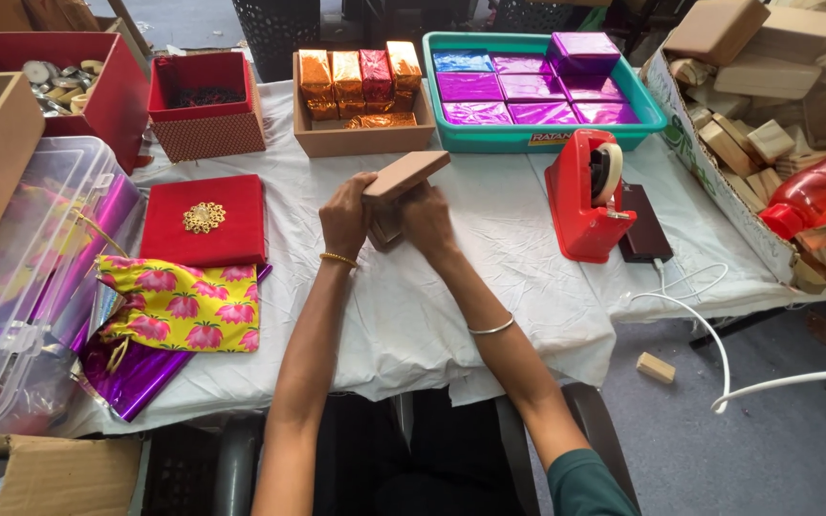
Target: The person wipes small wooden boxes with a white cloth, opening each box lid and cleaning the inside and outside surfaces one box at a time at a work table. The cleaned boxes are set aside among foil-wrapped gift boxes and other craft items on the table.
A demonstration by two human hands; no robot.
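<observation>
Together, left hand [345, 216] and right hand [428, 222] clasp wooden blocks [403, 178].

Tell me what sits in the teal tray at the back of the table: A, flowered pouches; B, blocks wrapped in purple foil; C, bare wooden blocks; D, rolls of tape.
B: the teal tray holds flat rows of purple foil-wrapped blocks, one more stacked on top.

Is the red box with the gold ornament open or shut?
Shut. The red box lies flat on the white tablecloth, its lid down with the gold ornament on top; no inside shows.
</observation>
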